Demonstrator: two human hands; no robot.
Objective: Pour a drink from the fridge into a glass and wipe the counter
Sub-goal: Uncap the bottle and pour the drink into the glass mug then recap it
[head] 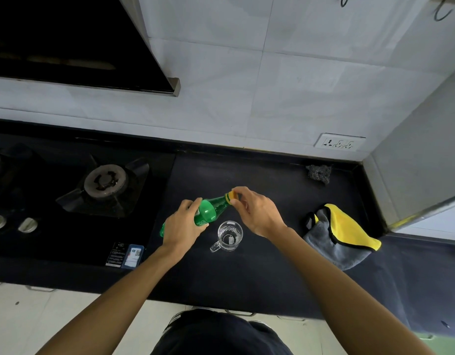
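**Bottle held over the bench, cap pinched**

An empty glass mug stands on the bench, just below both hands. The left hand grips the tilted green bottle. The right hand pinches its yellow cap. A grey-yellow cloth lies right of the right hand.

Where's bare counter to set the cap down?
Bare counter in front of the glass toward the near edge, and behind the bottle up to the wall, left of the scouring pad. Crowded mid-counter: glass, bottle, cap, left hand, right hand; cloth right, stove left.
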